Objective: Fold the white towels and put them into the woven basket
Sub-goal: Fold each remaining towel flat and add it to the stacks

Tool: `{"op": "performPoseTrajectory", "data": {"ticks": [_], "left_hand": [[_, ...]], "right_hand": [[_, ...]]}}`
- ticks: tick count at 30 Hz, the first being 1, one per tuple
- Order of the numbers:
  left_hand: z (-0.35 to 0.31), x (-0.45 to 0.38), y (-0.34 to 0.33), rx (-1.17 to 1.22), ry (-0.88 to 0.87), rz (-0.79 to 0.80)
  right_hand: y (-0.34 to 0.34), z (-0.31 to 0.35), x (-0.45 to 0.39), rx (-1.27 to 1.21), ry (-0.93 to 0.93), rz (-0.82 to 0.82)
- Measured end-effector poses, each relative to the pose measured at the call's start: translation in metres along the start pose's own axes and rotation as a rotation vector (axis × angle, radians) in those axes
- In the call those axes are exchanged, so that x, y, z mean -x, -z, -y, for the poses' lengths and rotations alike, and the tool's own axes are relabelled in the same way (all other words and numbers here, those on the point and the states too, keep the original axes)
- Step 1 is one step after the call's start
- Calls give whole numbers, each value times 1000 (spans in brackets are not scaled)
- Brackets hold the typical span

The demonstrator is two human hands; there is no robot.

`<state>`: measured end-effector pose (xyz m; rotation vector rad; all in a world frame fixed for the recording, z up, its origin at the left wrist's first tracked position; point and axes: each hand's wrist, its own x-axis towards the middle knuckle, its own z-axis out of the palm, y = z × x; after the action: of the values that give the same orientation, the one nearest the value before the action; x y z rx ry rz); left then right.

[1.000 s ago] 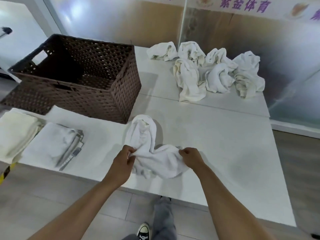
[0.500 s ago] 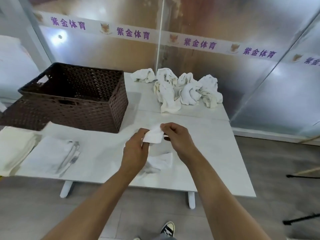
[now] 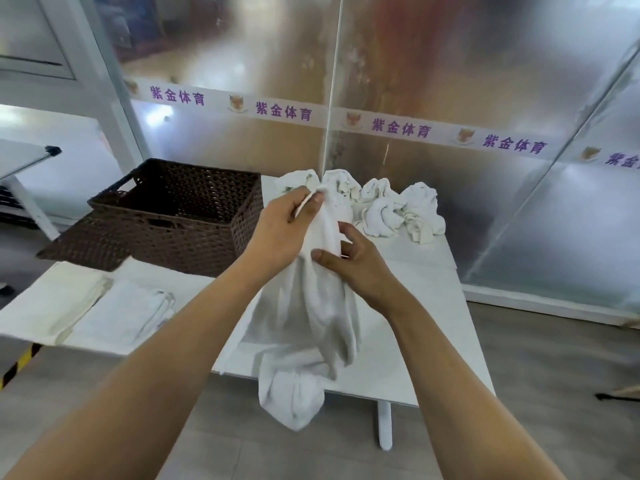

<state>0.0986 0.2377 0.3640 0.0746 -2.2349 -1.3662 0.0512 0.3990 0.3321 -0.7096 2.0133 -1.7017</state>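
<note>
Far left on the bench (image 3: 426, 327): two folded towels (image 3: 86, 311) lying flat side by side, not yet in the woven basket (image 3: 180, 213) standing just behind them, dark brown, open-topped, interior not fully visible from this angle. Risk there: forgotten or knocked toward the near edge by the dangling cloth, since the folded pair sits close to that edge. Centre: one white towel (image 3: 304, 323) lifted clear, hanging in a long twisted rope, its bunched lower end drooping past the near edge of the bench toward the floor. Left hand (image 3: 280, 230) uppermost, grip closed on a top corner, cloth pinched between thumb and fingers. Right hand (image 3: 360, 265) lower, thumb and curled fingers closed loosely round the gathered middle of the same towel, probably feeling along for the next corner. Likely trouble: wrong edge found, leaving the twist in place and giving a lopsided fold; a slack pinch at the top letting the whole weight slide out and drop to the floor; the trailing end dragging over the bench edge and snagging. Further right, at the back of the bench: a heap of crumpled towels (image 3: 384, 206), well apart from the basket, still to be done. Danger there: a wide shake of the held towel sweeping into the heap and pulling pieces off the far edge. Task judged early, most of the load unfolded.
</note>
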Motion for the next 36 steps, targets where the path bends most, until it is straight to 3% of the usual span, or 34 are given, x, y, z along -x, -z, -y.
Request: {"op": "performPoseTrajectory", "data": {"ticks": [5,10,16,20,24,27,32,36], "left_hand": [[-7,16,-4,-133,-28,-100],[18,57,-19,-226,93,-270],[51,90,-4,-265,195,-448],[62,122,9,-327,289,-513],[78,149,24,-346,306,-519],[89,167,34,-329,306,-535],[108,199,60,-297,307,-527],[130,219,89,-364,301,-472]], "right_hand": [[22,-23,23,250,-106,54],[53,-101,56,509,-363,30],[67,-194,116,774,-627,230],[80,-229,158,928,-739,269],[104,-250,204,1123,-847,159],[121,-264,248,1143,-973,-30],[105,-266,302,1034,-968,-421],[85,-266,320,714,-957,-764]]}}
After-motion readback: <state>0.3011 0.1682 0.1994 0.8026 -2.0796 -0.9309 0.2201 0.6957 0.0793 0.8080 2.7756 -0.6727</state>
